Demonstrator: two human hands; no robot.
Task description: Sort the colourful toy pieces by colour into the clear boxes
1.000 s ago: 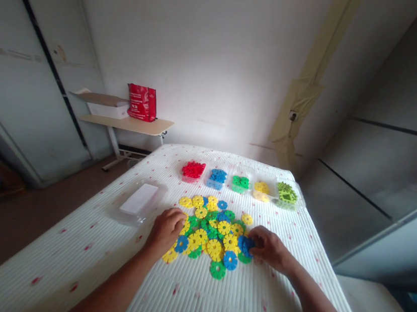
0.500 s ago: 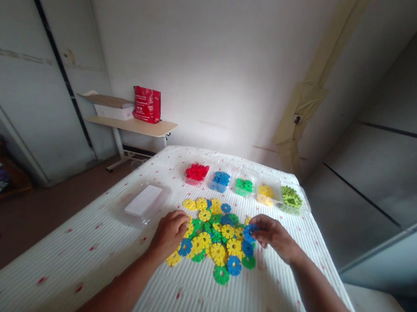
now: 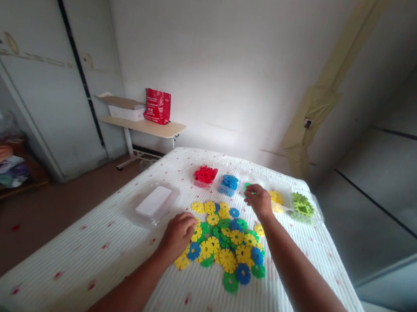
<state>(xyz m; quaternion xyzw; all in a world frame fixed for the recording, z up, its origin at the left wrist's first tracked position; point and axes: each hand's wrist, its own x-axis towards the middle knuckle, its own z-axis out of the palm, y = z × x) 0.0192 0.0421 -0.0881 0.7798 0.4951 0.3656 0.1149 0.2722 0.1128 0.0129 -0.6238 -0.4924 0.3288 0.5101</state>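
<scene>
A loose pile of yellow, green and blue notched plastic discs (image 3: pixel 226 260) lies on the white striped cover. My left hand (image 3: pixel 179 231) rests at the pile's left edge, fingers curled by the yellow discs; whether it holds one is hidden. My right hand (image 3: pixel 259 200) is over the box of green discs (image 3: pixel 247 185), mostly covering it. Its fingers are pinched together, and I cannot make out anything between them. To its left stands a clear box of blue discs (image 3: pixel 229 183); to its right, one of yellow discs (image 3: pixel 276 198).
A clear box of red pieces (image 3: pixel 205 175) ends the row at left, and one of light green pieces (image 3: pixel 303 205) at right. A clear lid with a white label (image 3: pixel 154 201) lies left of the pile. A side table (image 3: pixel 158 128) carries a red bag (image 3: pixel 157 106).
My right hand has gone from the pile's right edge up to the green box. The blue disc it held no longer shows in its fingers. My left hand stays by the pile; the view shifted slightly.
</scene>
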